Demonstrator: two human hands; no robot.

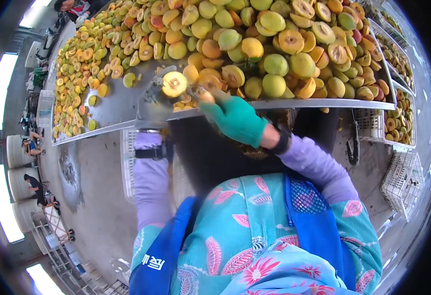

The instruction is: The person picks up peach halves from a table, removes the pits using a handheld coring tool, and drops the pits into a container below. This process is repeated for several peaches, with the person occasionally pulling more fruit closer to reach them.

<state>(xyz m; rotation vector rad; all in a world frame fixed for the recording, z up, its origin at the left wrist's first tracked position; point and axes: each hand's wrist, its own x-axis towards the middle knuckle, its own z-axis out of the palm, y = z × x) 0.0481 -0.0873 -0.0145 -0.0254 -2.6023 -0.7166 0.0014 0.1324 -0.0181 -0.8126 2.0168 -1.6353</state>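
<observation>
Work in hand: we are opening up peaches at a metal counter (122, 105), one fruit at a time.
Peach half: the peach half (174, 84) is held up just over the counter's near edge, cut face towards us, its stone hollow showing.
Left hand: our left hand (152, 101), in a grey glove, cups that half from below and behind, with its fingers curled round the fruit and closed on it.
Right hand: our right hand (235, 119), in a green glove, reaches in from the right, and its fingers (210, 104) are drawn together just beside the half.
In doubt: something small and orange sits at the green fingertips, but we cannot tell whether it is a tool, a stone or a bit of fruit, nor whether the fingers pinch it.
Done, as we judge it: a wide spread of cut halves (77, 73) covers the far left of the counter, and more lie face up on the heap (274, 64).
Left, as we judge it: many whole peaches remain in that heap, so a good part of the work is still ahead.
Around us: white crates (403, 182) stand on the floor to the right, and other people (33, 184) are at work far off on the left.
</observation>
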